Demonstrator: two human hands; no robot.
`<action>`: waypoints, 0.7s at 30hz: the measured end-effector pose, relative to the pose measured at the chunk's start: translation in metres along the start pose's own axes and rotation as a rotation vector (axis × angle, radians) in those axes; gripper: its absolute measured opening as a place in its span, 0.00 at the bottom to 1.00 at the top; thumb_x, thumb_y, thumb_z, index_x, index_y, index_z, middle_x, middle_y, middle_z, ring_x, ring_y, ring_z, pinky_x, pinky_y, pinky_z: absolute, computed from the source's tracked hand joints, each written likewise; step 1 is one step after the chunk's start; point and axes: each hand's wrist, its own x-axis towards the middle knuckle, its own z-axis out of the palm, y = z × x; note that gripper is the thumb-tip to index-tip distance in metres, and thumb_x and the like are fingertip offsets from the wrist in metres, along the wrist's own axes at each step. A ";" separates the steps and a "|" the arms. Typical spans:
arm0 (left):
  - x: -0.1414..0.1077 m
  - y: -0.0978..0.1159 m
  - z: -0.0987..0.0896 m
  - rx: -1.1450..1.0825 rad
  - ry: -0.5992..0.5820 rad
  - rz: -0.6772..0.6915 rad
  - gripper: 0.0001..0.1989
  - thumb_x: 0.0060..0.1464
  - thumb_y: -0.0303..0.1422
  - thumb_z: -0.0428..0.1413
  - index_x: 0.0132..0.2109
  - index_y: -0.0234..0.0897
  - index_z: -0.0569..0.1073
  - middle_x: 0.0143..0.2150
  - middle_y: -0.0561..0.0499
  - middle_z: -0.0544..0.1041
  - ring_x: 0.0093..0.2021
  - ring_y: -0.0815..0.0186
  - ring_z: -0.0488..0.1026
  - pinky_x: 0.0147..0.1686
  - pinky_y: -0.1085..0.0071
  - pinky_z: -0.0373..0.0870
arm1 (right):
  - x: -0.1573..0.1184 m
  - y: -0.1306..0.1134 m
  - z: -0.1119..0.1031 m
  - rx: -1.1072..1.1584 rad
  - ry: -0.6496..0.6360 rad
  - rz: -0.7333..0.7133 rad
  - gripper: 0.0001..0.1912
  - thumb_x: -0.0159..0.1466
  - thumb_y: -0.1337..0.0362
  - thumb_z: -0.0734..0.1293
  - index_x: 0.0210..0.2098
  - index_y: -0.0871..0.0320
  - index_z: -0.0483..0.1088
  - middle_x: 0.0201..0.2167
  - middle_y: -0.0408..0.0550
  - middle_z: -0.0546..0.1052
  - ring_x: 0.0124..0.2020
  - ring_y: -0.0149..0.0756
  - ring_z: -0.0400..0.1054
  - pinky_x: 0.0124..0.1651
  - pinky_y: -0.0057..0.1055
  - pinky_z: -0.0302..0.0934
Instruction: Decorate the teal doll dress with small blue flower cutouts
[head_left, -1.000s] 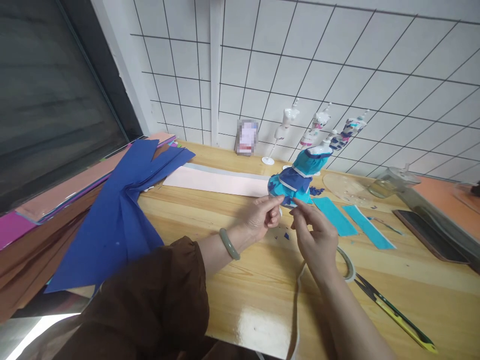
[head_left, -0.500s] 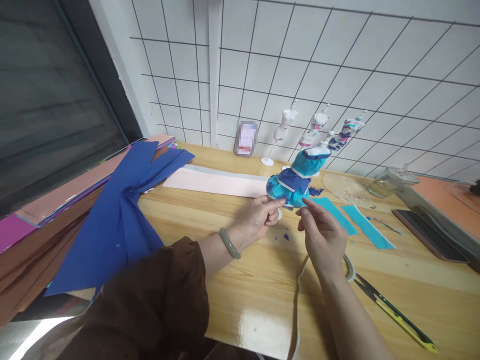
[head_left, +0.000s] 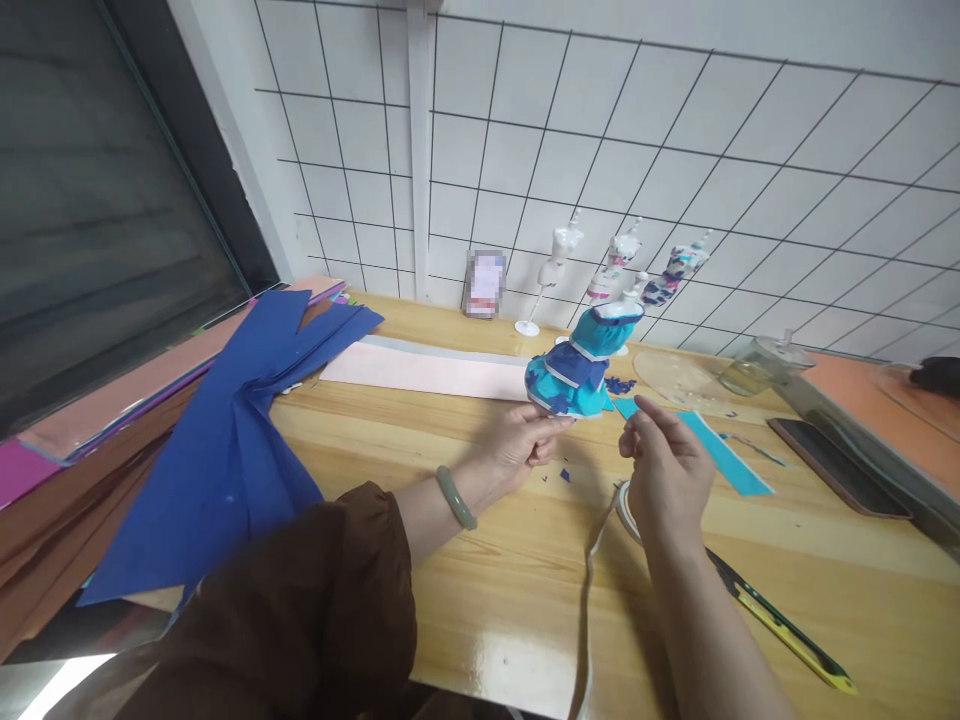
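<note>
A miniature dress form (head_left: 631, 292) wears a tiered turquoise and dark blue paper dress (head_left: 581, 362) with white edging. It leans to the right above the table, and my left hand (head_left: 521, 440) grips it below the skirt hem. To the right, apart from the skirt, is my right hand (head_left: 667, 465), thumb and fingers pinched together. Anything between those fingertips is too small to make out. Behind this hand lie turquoise paper strips (head_left: 727, 455). A roll of white tape (head_left: 624, 512) is partly hidden by the right wrist.
Scissors (head_left: 795, 635) lie at right, near a dark flat tray (head_left: 836, 465). Blue paper (head_left: 225, 430) covers the left side. Several small dress forms (head_left: 566, 242) and a phone (head_left: 484, 283) stand by the tiled wall. A glass jar (head_left: 765, 362) is at back right.
My right hand has drawn away from the skirt hem to the right. My left hand keeps its grip on the dress form. The whole view has shifted slightly.
</note>
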 end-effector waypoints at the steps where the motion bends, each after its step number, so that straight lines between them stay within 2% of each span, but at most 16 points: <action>1: -0.001 -0.001 0.001 0.003 -0.001 -0.006 0.11 0.45 0.35 0.60 0.29 0.33 0.67 0.20 0.60 0.58 0.16 0.81 0.49 0.18 0.75 0.39 | 0.003 -0.002 -0.001 -0.006 0.014 -0.004 0.14 0.56 0.60 0.66 0.40 0.59 0.73 0.22 0.40 0.66 0.20 0.25 0.58 0.26 0.27 0.54; 5: -0.003 -0.004 0.003 -0.002 -0.005 -0.039 0.12 0.44 0.36 0.61 0.33 0.32 0.70 0.22 0.59 0.61 0.16 0.82 0.49 0.18 0.75 0.39 | 0.021 -0.026 -0.002 -0.063 0.028 -0.100 0.15 0.56 0.58 0.66 0.41 0.57 0.73 0.22 0.39 0.66 0.22 0.25 0.59 0.29 0.28 0.57; 9: -0.005 -0.003 0.005 -0.007 0.022 -0.080 0.16 0.40 0.37 0.63 0.35 0.32 0.71 0.24 0.58 0.62 0.16 0.82 0.50 0.18 0.75 0.39 | 0.049 -0.068 0.005 -0.204 -0.053 -0.347 0.16 0.58 0.58 0.66 0.45 0.54 0.72 0.28 0.42 0.70 0.28 0.28 0.64 0.34 0.31 0.61; 11: -0.005 -0.002 0.006 -0.010 0.028 -0.083 0.17 0.39 0.38 0.63 0.35 0.33 0.71 0.24 0.58 0.62 0.16 0.81 0.50 0.18 0.75 0.39 | 0.062 -0.091 0.012 -0.332 -0.146 -0.440 0.17 0.60 0.57 0.64 0.48 0.52 0.70 0.36 0.46 0.74 0.34 0.31 0.67 0.38 0.33 0.62; 13: -0.006 -0.002 0.007 -0.016 0.031 -0.081 0.17 0.39 0.38 0.63 0.36 0.32 0.72 0.24 0.58 0.62 0.17 0.81 0.50 0.18 0.75 0.38 | 0.072 -0.112 0.021 -0.478 -0.292 -0.498 0.18 0.61 0.56 0.63 0.50 0.50 0.69 0.42 0.48 0.74 0.41 0.34 0.67 0.42 0.35 0.62; 15: -0.006 -0.002 0.007 -0.019 0.043 -0.084 0.18 0.39 0.37 0.63 0.37 0.32 0.72 0.23 0.58 0.62 0.16 0.81 0.50 0.17 0.75 0.38 | 0.079 -0.127 0.028 -0.577 -0.392 -0.527 0.17 0.62 0.56 0.62 0.49 0.51 0.70 0.45 0.48 0.74 0.44 0.34 0.67 0.44 0.34 0.61; 18: -0.006 -0.002 0.007 -0.007 0.076 -0.105 0.19 0.37 0.37 0.64 0.38 0.33 0.72 0.22 0.59 0.61 0.16 0.81 0.50 0.17 0.76 0.38 | 0.085 -0.139 0.036 -0.718 -0.487 -0.528 0.15 0.61 0.56 0.62 0.43 0.54 0.74 0.38 0.49 0.77 0.37 0.33 0.69 0.38 0.33 0.61; 21: -0.005 -0.002 0.008 0.001 0.083 -0.114 0.21 0.36 0.37 0.65 0.39 0.33 0.72 0.21 0.59 0.61 0.16 0.80 0.50 0.17 0.75 0.38 | 0.087 -0.140 0.038 -0.788 -0.491 -0.535 0.13 0.59 0.56 0.65 0.39 0.54 0.76 0.32 0.47 0.78 0.29 0.30 0.67 0.32 0.31 0.59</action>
